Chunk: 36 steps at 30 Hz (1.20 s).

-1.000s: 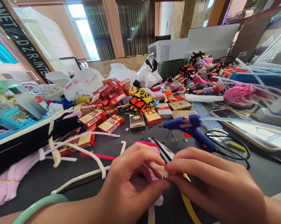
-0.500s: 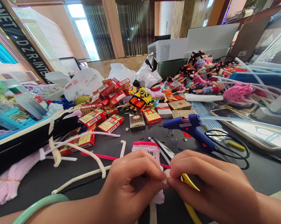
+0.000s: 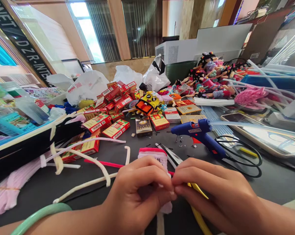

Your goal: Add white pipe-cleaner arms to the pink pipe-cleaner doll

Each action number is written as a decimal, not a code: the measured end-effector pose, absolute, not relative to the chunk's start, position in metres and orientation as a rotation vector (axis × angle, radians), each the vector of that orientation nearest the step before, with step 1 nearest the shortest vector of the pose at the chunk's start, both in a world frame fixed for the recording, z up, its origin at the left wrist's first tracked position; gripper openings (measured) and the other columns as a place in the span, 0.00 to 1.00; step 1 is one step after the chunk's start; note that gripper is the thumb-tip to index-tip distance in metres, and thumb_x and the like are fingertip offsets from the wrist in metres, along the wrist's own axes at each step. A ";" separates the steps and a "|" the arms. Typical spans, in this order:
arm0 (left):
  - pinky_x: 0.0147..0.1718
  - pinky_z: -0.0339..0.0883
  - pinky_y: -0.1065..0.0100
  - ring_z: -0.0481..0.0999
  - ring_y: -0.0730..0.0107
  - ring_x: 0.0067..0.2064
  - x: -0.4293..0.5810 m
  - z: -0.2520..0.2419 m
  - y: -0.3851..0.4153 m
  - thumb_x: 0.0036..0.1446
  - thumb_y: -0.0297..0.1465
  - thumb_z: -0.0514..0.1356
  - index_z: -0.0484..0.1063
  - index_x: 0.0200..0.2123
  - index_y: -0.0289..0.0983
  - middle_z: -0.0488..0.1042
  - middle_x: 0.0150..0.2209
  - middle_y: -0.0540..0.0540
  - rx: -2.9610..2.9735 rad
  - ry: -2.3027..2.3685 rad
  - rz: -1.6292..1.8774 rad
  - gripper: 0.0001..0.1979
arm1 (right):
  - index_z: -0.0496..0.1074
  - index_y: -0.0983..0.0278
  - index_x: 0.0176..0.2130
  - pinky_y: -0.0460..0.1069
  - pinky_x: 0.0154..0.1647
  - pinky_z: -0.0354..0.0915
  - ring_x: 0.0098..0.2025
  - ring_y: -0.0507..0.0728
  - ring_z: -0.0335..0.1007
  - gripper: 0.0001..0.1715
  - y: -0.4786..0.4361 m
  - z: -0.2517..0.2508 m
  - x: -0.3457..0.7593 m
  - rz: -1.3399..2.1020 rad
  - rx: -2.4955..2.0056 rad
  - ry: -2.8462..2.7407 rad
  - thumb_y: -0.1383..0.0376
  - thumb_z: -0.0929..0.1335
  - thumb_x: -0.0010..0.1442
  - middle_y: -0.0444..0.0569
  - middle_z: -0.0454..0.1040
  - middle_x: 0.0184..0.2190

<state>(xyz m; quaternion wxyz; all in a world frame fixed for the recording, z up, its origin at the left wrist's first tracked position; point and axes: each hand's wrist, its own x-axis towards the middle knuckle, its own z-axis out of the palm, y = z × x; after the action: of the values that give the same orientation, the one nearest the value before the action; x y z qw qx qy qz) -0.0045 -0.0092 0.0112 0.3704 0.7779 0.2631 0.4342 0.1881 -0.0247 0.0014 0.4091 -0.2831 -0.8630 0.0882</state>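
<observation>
My left hand (image 3: 140,192) and my right hand (image 3: 218,195) meet fingertip to fingertip, both closed in a pinch. Between them is a small pale pipe cleaner piece, now almost wholly covered by the fingers. Behind and below my left hand lies a pale pink pipe cleaner figure (image 3: 152,156) with a bright pink top edge; my hand hides much of it. A cream strip (image 3: 160,223) extends below it. Scissors with yellow handles (image 3: 198,217) lie partly under my right hand, blades pointing away.
A blue glue gun (image 3: 198,130) with a black cord lies beyond my right hand. Loose cream pipe cleaners (image 3: 86,186) and a red one (image 3: 103,163) lie at left. Small cardboard boxes (image 3: 116,129), a yellow fuzzy figure (image 3: 147,102) and piled dolls (image 3: 211,81) stand farther back.
My fingertips have closed in over the small pale piece, which showed between them before. My right hand has shifted slightly left.
</observation>
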 end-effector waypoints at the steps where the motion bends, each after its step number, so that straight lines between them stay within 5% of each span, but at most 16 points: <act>1: 0.29 0.69 0.76 0.74 0.75 0.29 -0.005 0.011 -0.009 0.54 0.20 0.64 0.76 0.26 0.36 0.73 0.28 0.51 2.004 0.665 1.108 0.08 | 0.67 0.62 0.38 0.37 0.30 0.66 0.28 0.46 0.70 0.09 -0.025 0.002 0.188 0.218 -0.721 -2.179 0.71 0.60 0.69 0.41 0.73 0.29; 11: 0.31 0.70 0.78 0.75 0.77 0.31 -0.010 0.010 -0.010 0.55 0.19 0.64 0.78 0.27 0.36 0.72 0.30 0.50 2.032 0.651 1.025 0.09 | 0.67 0.62 0.34 0.38 0.25 0.65 0.24 0.46 0.69 0.19 -0.023 0.004 0.186 0.167 -0.773 -2.207 0.67 0.55 0.74 0.41 0.72 0.25; 21: 0.27 0.71 0.73 0.76 0.72 0.27 -0.005 0.007 -0.010 0.52 0.20 0.65 0.77 0.23 0.37 0.76 0.27 0.48 1.968 0.673 1.069 0.09 | 0.70 0.63 0.35 0.39 0.29 0.68 0.28 0.47 0.74 0.17 -0.026 0.000 0.192 0.152 -0.739 -2.218 0.69 0.57 0.72 0.44 0.77 0.28; 30: 0.29 0.71 0.72 0.75 0.73 0.30 -0.007 0.009 -0.012 0.55 0.27 0.65 0.73 0.34 0.39 0.75 0.32 0.50 1.881 0.774 1.071 0.04 | 0.63 0.59 0.34 0.38 0.20 0.60 0.19 0.45 0.65 0.12 -0.027 0.003 0.185 0.070 -0.853 -2.055 0.77 0.60 0.57 0.36 0.71 0.22; 36: 0.41 0.71 0.65 0.75 0.63 0.43 -0.013 0.007 -0.010 0.58 0.32 0.62 0.70 0.41 0.41 0.74 0.38 0.47 1.990 0.966 1.157 0.07 | 0.59 0.57 0.37 0.42 0.17 0.56 0.16 0.47 0.61 0.11 -0.027 -0.005 0.191 0.018 -0.977 -2.072 0.74 0.61 0.58 0.35 0.69 0.21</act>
<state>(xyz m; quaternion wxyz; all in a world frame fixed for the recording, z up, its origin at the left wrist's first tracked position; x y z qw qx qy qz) -0.0128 -0.0105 0.0072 0.3170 0.7560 0.3672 0.4396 0.1907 -0.0272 -0.0052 0.4128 -0.3884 -0.8238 0.0073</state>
